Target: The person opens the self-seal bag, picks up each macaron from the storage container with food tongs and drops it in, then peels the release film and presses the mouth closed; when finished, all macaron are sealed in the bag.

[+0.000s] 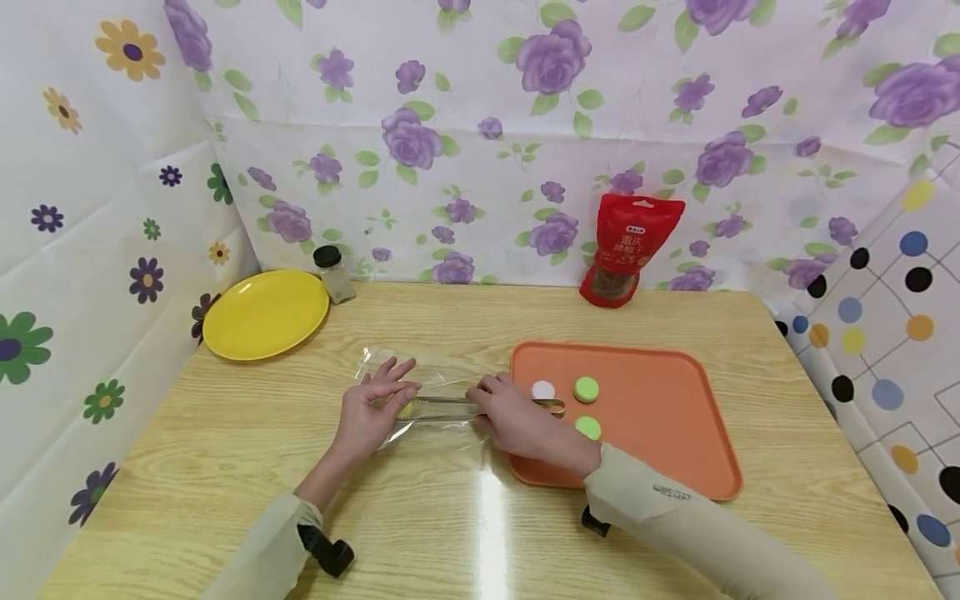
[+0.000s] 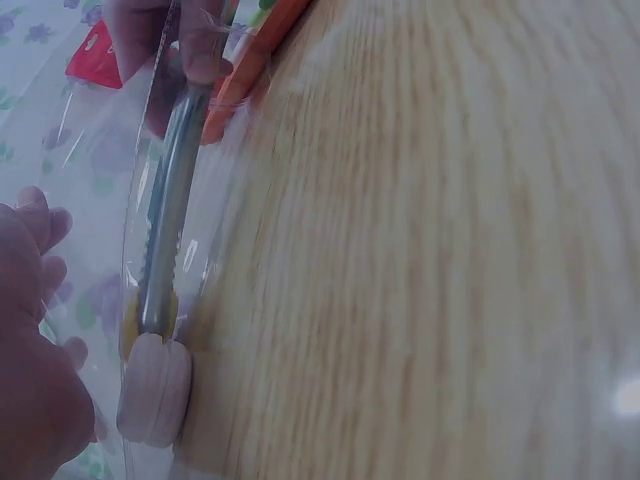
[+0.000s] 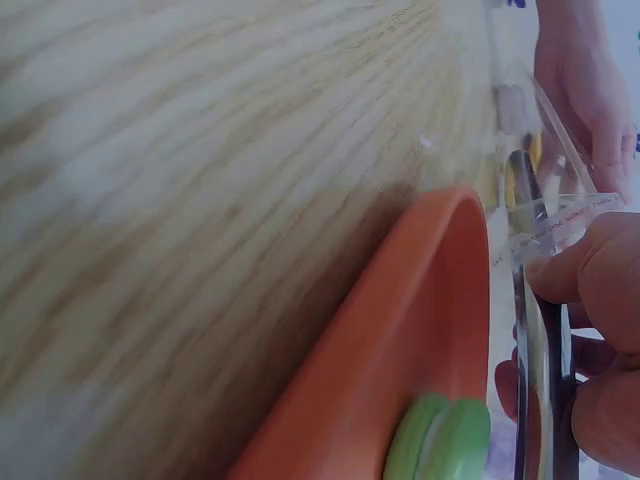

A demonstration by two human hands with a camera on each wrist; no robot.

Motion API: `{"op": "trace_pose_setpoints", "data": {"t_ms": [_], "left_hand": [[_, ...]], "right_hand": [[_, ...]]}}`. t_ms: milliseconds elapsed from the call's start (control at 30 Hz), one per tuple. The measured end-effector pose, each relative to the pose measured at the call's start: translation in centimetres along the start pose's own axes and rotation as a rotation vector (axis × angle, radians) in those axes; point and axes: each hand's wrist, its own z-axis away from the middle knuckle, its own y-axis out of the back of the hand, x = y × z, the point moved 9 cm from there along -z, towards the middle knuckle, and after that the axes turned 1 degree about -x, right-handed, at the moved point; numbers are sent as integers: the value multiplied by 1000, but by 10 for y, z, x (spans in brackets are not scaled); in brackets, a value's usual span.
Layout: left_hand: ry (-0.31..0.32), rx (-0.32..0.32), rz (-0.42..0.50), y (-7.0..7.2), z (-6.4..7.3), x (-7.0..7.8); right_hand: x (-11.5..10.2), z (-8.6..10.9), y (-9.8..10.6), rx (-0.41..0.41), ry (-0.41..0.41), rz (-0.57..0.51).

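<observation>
My right hand [image 1: 517, 421] grips metal tongs [image 1: 442, 400], whose arms reach left into a clear plastic bag [image 1: 450, 375]. At their tips is a yellow macaron [image 1: 406, 410]; in the left wrist view it is partly hidden behind the metal. A pale pinkish macaron [image 2: 155, 390] sits in the bag just beyond the tips. With thumb and forefinger, my left hand [image 1: 363, 421] pinches the bag's film at its left part. Under and beside my right arm lies an orange tray [image 1: 660, 417] bearing a white macaron [image 1: 543, 390] and two green macarons [image 1: 587, 389].
A yellow plate [image 1: 266, 317] is at the table's back left, beside a small jar [image 1: 335, 275] with a black lid. A red pouch [image 1: 630, 242] stands at the back against the flowered cloth [image 1: 480, 167]. Dotted cloth [image 1: 885, 350] covers the right side.
</observation>
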Motion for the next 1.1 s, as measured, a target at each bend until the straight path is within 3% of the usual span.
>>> {"op": "trace_pose_setpoints", "data": {"t_ms": [267, 333, 467, 567, 700, 900, 1100], "left_hand": [[-5, 5, 9, -1, 1, -1], [3, 2, 8, -2, 1, 8], [6, -3, -2, -3, 1, 8], [6, -1, -4, -3, 1, -2], [-8, 1, -6, -2, 1, -2], [-5, 3, -1, -3, 1, -1], [-6, 20, 14, 0, 2, 0]], "right_hand": [[-10, -16, -4, 40, 18, 35], [-12, -19, -6, 39, 14, 41], [-13, -22, -10, 26, 15, 66], [-13, -24, -12, 11, 13, 77], [-11, -25, -14, -3, 2, 73], [-7, -14, -3, 42, -1, 16], [2, 17, 17, 68, -6, 26]]}}
